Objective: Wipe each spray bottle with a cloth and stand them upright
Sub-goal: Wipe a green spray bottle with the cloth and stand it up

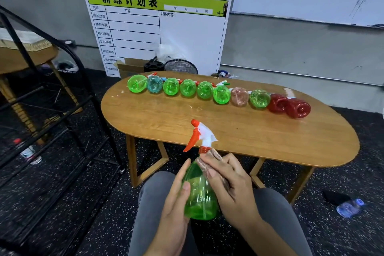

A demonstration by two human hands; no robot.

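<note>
I hold a green spray bottle (200, 195) with a white and orange trigger head upright above my lap. My left hand (175, 199) grips its left side, thumb on the front. My right hand (230, 181) presses a pinkish-brown cloth (209, 158) against the bottle's neck and right shoulder, fingers curled round the cloth. On the oval wooden table (228, 131) lies a row of several spray bottles on their sides, bases towards me: green ones (188, 88), a teal one (154, 84), a pale pink one (240, 96) and two red ones (298, 108) at the right end.
A black metal rack (52, 100) stands at the left beside a round wooden table (25, 58). A printed board (155, 27) leans on the wall behind the table. A plastic water bottle (350, 207) lies on the floor at the right.
</note>
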